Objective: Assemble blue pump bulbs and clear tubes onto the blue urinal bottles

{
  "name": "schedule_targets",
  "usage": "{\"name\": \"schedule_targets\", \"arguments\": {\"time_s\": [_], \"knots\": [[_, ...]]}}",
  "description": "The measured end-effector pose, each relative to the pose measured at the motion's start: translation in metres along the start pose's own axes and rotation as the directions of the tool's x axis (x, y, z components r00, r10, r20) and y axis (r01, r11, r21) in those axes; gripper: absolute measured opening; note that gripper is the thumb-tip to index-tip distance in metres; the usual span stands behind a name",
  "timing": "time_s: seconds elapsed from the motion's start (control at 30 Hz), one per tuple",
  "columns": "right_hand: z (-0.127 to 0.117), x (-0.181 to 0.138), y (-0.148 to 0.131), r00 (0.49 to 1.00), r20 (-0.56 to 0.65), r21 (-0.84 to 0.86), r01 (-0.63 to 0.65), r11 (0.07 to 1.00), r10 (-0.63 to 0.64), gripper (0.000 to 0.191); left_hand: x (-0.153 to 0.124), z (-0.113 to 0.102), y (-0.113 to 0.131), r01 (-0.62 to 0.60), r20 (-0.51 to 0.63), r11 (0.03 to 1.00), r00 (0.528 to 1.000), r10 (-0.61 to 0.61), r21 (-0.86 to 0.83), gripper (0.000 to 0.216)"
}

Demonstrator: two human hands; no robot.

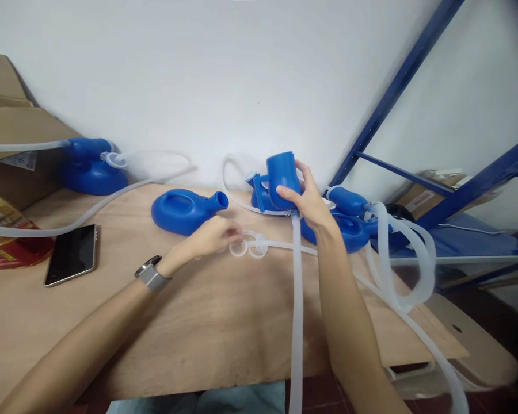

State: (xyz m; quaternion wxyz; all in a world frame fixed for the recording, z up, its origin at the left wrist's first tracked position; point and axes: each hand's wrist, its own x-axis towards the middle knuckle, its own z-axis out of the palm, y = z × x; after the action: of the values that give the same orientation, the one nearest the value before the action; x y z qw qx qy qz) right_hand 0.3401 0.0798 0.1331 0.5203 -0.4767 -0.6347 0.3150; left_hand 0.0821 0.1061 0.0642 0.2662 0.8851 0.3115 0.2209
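Observation:
My right hand point(307, 201) grips a blue plastic cup-shaped fitting point(282, 175), held upright above the wooden table point(207, 322). A translucent white tube point(297, 299) runs from under that fitting down toward me. My left hand point(216, 237), with a watch on the wrist, is blurred by motion. Its fingers are closed at a white ring clip point(247, 248) on a thin tube lying on the table. A blue handled bottle point(183, 210) lies on its side just behind my left hand.
Another blue bottle point(90, 169) with tubing lies at the back left, and more blue bottles point(349, 221) with looped tubes point(397, 264) at the right. A black phone point(72, 254) and a red-yellow packet point(8, 236) lie at left. Cardboard boxes point(12, 126) and a blue metal rack point(418, 63) flank the table.

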Motion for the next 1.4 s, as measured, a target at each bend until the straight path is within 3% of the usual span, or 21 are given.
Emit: {"name": "schedule_targets", "arguments": {"time_s": [0.1, 0.2, 0.4, 0.57, 0.77, 1.03, 1.2, 1.4], "knots": [[0.027, 0.005, -0.004, 0.99, -0.117, 0.271, -0.045, 0.961, 0.079, 0.081, -0.005, -0.009, 0.027, 0.029, -0.056, 0.927, 0.997, -0.054, -0.375, 0.043], [0.057, -0.001, -0.016, 0.991, -0.069, 0.416, -0.076, 0.906, 0.115, 0.067, -0.009, -0.011, 0.055, -0.001, -0.073, 0.827, 0.996, -0.049, -0.563, 0.052], [0.083, -0.017, -0.034, 0.992, -0.001, 0.464, -0.109, 0.879, 0.123, 0.051, -0.011, -0.008, 0.067, -0.009, -0.264, 0.908, 0.958, -0.112, -0.418, 0.038], [0.084, -0.019, -0.036, 0.989, -0.066, 0.626, -0.061, 0.777, 0.13, 0.043, -0.009, -0.007, 0.061, -0.064, -0.151, 0.882, 0.988, -0.009, -0.467, 0.04], [0.09, -0.021, -0.042, 0.983, -0.031, 0.717, -0.105, 0.689, 0.183, 0.038, -0.01, -0.001, 0.061, -0.075, -0.187, 0.861, 0.982, -0.024, -0.503, 0.04], [0.092, -0.021, -0.045, 0.969, -0.089, 0.742, -0.088, 0.664, 0.229, 0.035, -0.011, 0.002, 0.063, -0.123, -0.247, 0.819, 0.969, -0.023, -0.561, 0.041], [0.09, -0.019, -0.041, 0.965, -0.152, 0.709, -0.044, 0.704, 0.213, 0.04, -0.011, 0.0, 0.067, -0.134, -0.277, 0.875, 0.961, -0.001, -0.466, 0.042], [0.093, -0.024, -0.045, 0.971, -0.181, 0.658, 0.002, 0.753, 0.155, 0.05, -0.012, -0.012, 0.066, -0.127, -0.213, 0.924, 0.976, 0.051, -0.36, 0.03]]}}
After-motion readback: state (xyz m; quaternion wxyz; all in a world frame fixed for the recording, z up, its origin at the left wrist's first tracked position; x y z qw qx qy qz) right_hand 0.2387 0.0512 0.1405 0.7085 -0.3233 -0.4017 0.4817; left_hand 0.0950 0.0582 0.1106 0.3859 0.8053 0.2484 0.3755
